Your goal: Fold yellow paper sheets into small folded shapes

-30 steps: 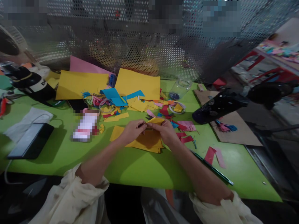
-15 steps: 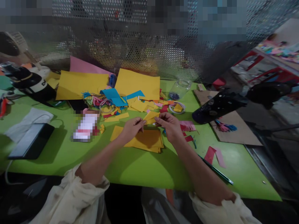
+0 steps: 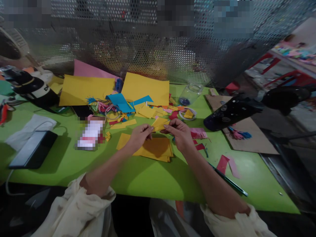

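Observation:
Both of my hands pinch a small folded piece of yellow paper (image 3: 160, 123) above the green table (image 3: 138, 177). My left hand (image 3: 141, 135) grips its left end. My right hand (image 3: 179, 132) grips the right end with its fingertips. Just under the hands lies a stack of yellow paper squares (image 3: 153, 148).
Large yellow sheets (image 3: 145, 88), a pink sheet (image 3: 86, 70) and coloured scraps (image 3: 118, 105) cover the back of the table. A phone (image 3: 33, 148) lies at the left, a glass jar (image 3: 191, 92) and a black device (image 3: 230, 113) at the right. A dark pencil (image 3: 228, 180) lies near the front right.
The paper piece has turned from lying flat between my hands to a tilted, more open fold. My right hand has shifted slightly to the right.

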The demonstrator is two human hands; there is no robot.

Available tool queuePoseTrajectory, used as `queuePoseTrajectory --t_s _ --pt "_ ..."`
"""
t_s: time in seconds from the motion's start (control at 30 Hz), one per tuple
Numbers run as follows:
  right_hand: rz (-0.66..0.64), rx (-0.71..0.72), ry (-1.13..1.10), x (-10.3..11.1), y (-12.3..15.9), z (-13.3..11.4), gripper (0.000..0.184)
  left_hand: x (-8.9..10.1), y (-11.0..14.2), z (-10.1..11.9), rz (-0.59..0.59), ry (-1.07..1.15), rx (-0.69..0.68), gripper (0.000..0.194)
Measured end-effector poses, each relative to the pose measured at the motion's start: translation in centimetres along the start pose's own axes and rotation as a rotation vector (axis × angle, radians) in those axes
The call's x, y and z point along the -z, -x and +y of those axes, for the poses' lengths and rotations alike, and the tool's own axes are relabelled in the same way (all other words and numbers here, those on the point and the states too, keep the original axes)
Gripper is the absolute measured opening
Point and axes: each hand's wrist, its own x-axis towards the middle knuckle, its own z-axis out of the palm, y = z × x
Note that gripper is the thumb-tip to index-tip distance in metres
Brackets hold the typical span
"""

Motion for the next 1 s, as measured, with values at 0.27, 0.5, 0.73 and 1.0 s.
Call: queuePoseTrajectory --t_s 0.27,0.5,0.73,1.0 --pt "-0.031 -0.054 -0.054 -0.2 -0.2 0.1 0.039 0.1 0.1 -0.1 0.016 -0.152 -0.065 0.036" --pt "-0.043 -0.061 0.024 -0.3 -0.2 0.9 0.031 0.2 -0.1 -0.4 -0.076 -0.262 -0.114 0.039" --pt "0.02 0.026 0.016 0.1 -0.3 0.3 0.029 0.7 -0.2 -0.1 -0.088 -0.199 -0.121 0.029" --pt "0.025 0.027 0.011 -0.1 -0.1 0.5 0.029 0.8 -0.3 -0.1 -0.117 -0.259 -0.131 0.027"
